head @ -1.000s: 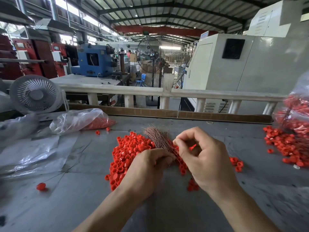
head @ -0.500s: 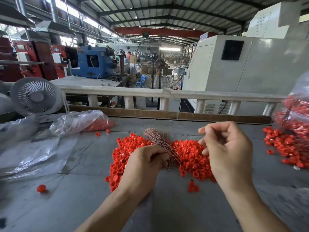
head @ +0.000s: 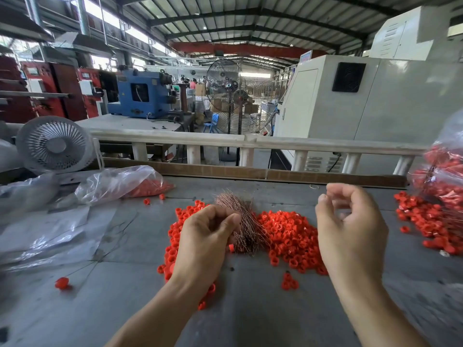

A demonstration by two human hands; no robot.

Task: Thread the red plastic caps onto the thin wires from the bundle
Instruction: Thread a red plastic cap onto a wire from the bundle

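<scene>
Left hand [head: 208, 236] grips the wire bundle [head: 240, 221] upright over the red caps [head: 288, 234] piled mid-table [head: 250, 309], right hand [head: 350, 229] raised at 3 o'clock of it, fingers curled, can't tell if pinching a wire.

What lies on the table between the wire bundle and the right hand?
In the head view, part of the red cap pile fills the stretch between the wire bundle and the right hand.
</scene>
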